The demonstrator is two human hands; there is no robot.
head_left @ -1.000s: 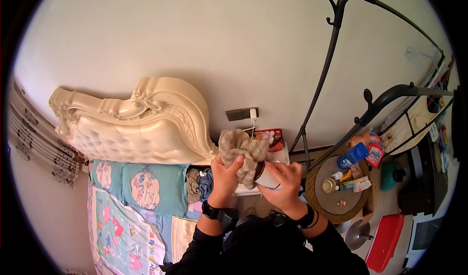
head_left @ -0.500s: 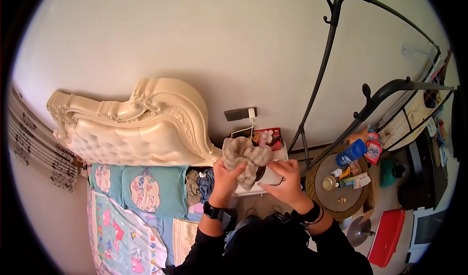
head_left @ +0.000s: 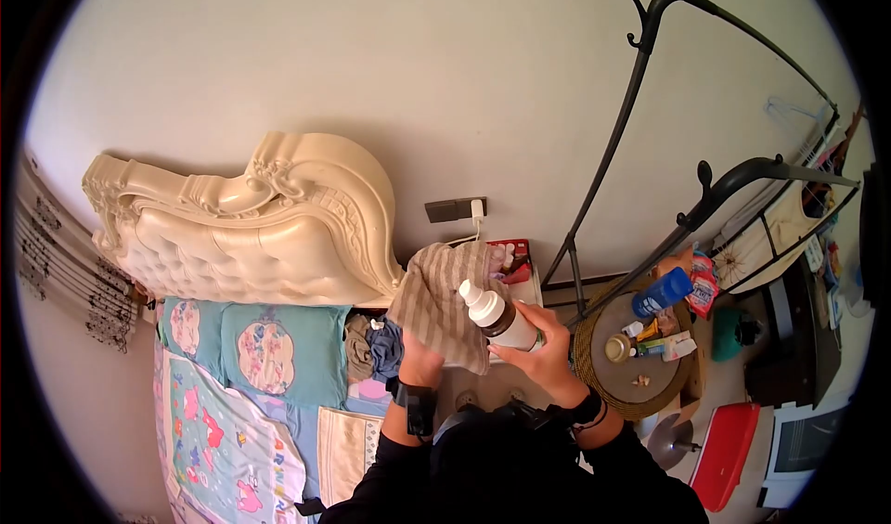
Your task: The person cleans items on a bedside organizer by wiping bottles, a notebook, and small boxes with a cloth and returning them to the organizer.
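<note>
Two things occupy your hands: the fingers (head_left: pixel 540 317) of your right hand (head_left: pixel 549 355) are wrapped around the lower part of a bottle (head_left: pixel 520 329), while your left hand (head_left: pixel 422 364) carries a cloth (head_left: pixel 436 297) that hides its fingers, so whether they pinch it or only support it cannot be told. Half a second ago you had the cloth bunched over the bottle's upper end; now it hangs loosely spread to the left, and the bottle's top is bare. To judge by that, you can handle each on its own, though whether their edges still touch is unclear. The bottle is held in front of you, tilted, its top toward the upper left: a white nozzle, a dark brown shoulder and a white label, partly under your fingers. The cloth shows brown and beige stripes and soft folds. Beyond your hands sits a red box (head_left: pixel 521 249) near the wall; to your right, a round table (head_left: pixel 583 366) bears a blue canister (head_left: pixel 663 292) and a small jar (head_left: pixel 617 348), and to your left lie teal pillows (head_left: pixel 266 357) below a cream headboard (head_left: pixel 251 245).
</note>
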